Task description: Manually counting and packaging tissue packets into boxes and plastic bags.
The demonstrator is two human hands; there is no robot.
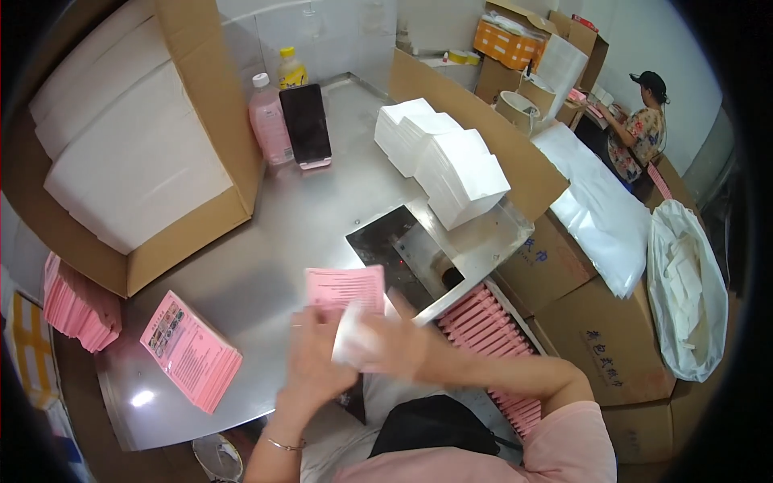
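Observation:
My left hand (316,362) grips a pink printed packet (348,283), its flat top jutting up beyond the fingers. Blurred by motion, my right hand (398,344) has a white folded tissue (351,336) against the packet; whether the tissue is partly inside it I cannot tell. Left of my hands, a stack of pink printed packets (193,354) lies on the metal table (282,241). Several stacks of white folded tissues (451,161) stand at the table's far right. Between these and my hands is a dark rectangular opening (390,249) in the tabletop.
An open carton (193,121) of white tissues stands at left, near more pink packets (76,310). A phone (306,125) leans by a pink bottle (270,121). Below right sits a row of filled pink packets (491,330), beside cartons (604,338). A co-worker (640,129) sits far right.

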